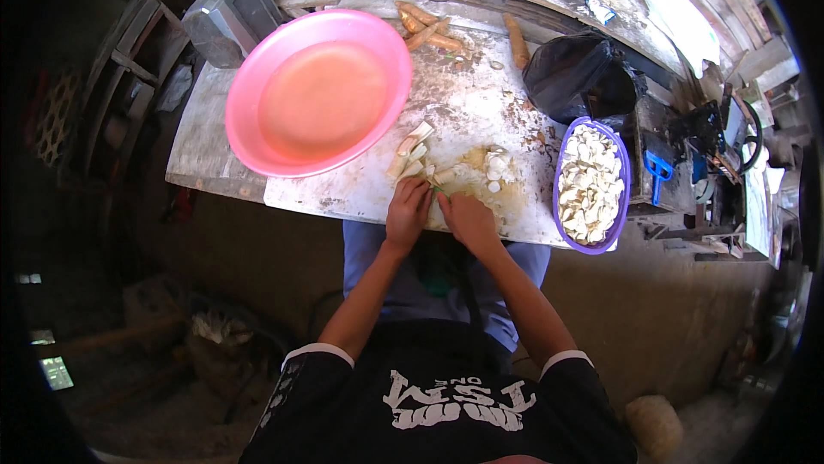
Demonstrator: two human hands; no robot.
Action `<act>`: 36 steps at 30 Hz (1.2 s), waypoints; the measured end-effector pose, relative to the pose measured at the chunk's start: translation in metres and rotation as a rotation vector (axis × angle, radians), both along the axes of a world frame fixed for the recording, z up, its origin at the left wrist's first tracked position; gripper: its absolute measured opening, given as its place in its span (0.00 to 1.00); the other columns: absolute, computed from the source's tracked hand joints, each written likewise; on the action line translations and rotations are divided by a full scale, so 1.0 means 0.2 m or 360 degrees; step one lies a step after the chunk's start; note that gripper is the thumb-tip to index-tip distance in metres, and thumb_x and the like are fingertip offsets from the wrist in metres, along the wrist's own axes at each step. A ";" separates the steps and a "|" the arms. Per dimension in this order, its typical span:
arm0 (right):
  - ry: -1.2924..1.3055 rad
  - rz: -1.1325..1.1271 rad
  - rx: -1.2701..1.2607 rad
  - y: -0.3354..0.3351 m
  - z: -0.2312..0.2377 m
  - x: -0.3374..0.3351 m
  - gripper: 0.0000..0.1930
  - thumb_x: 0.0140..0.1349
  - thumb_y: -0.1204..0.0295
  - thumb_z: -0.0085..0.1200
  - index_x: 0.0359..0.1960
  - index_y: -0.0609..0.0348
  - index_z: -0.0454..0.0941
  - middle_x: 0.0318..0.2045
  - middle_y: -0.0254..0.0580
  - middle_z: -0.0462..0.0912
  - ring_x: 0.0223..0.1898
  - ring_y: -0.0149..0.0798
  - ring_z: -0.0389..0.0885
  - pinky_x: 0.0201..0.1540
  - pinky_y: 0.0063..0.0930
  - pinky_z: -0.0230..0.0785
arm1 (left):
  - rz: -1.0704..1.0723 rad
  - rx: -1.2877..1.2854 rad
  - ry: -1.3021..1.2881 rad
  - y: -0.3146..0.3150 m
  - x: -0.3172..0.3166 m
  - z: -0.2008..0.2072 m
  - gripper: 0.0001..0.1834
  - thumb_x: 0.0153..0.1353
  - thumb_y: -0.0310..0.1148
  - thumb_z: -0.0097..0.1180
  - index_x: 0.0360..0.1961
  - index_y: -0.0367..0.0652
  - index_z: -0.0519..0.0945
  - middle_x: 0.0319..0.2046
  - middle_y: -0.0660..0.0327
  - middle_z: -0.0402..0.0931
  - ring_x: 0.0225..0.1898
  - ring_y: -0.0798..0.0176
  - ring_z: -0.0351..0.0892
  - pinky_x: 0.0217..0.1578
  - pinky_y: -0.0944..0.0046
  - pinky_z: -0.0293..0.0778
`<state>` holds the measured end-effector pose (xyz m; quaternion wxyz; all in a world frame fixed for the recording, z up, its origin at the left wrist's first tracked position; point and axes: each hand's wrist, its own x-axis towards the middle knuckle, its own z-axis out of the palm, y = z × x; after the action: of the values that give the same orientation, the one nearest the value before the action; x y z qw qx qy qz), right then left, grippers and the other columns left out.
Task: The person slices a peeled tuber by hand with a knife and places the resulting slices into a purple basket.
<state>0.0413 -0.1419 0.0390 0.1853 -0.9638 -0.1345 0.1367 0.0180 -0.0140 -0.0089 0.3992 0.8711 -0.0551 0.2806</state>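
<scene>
Presently, both hands are at work over the near edge of the table. The left hand is partly closed, its fingertips bent down close behind a group of peeled cassava pieces; whether it grips one cannot be determined. The right hand is curled inward just beside it. A narrow green item shows between the two; its kind, and which hand has hold of it, cannot be told.

To the right of the pieces lies a small heap of white cassava slices. A purple oval basket, filled with similar slices, occupies the table's right end. A pink round basin containing cloudy liquid stands at left. Unpeeled cassava roots lie crossed toward the rear, with a single brown root apart from them, near a black plastic bag.
</scene>
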 end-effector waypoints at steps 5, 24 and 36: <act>0.0079 -0.0059 0.0004 -0.05 -0.03 -0.02 0.25 0.62 0.51 0.33 0.25 0.60 0.76 0.22 0.52 0.78 0.27 0.53 0.78 0.31 0.44 0.71 | 0.0044 0.0034 0.0004 -0.01 0.02 -0.01 0.10 0.45 0.21 0.58 0.31 0.34 0.74 0.33 0.53 0.72 0.39 0.51 0.71 0.40 0.58 0.69; 0.0080 -0.0075 0.0015 -0.02 -0.01 -0.01 0.27 0.62 0.50 0.31 0.24 0.60 0.74 0.21 0.54 0.77 0.27 0.54 0.78 0.30 0.45 0.69 | 0.0058 0.0022 -0.0026 -0.03 0.03 0.01 0.08 0.45 0.21 0.58 0.29 0.33 0.75 0.32 0.54 0.71 0.38 0.51 0.71 0.38 0.59 0.70; -0.0021 0.0002 -0.0049 -0.02 -0.02 0.00 0.26 0.62 0.51 0.33 0.21 0.60 0.74 0.20 0.53 0.77 0.24 0.52 0.78 0.27 0.44 0.70 | 0.0086 -0.0014 -0.0033 -0.04 0.00 0.02 0.09 0.43 0.20 0.59 0.29 0.34 0.75 0.32 0.54 0.71 0.39 0.51 0.71 0.39 0.59 0.70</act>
<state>0.0407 -0.1459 0.0359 0.1694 -0.9673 -0.1343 0.1326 0.0179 -0.0226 -0.0055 0.3946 0.8676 -0.0345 0.3007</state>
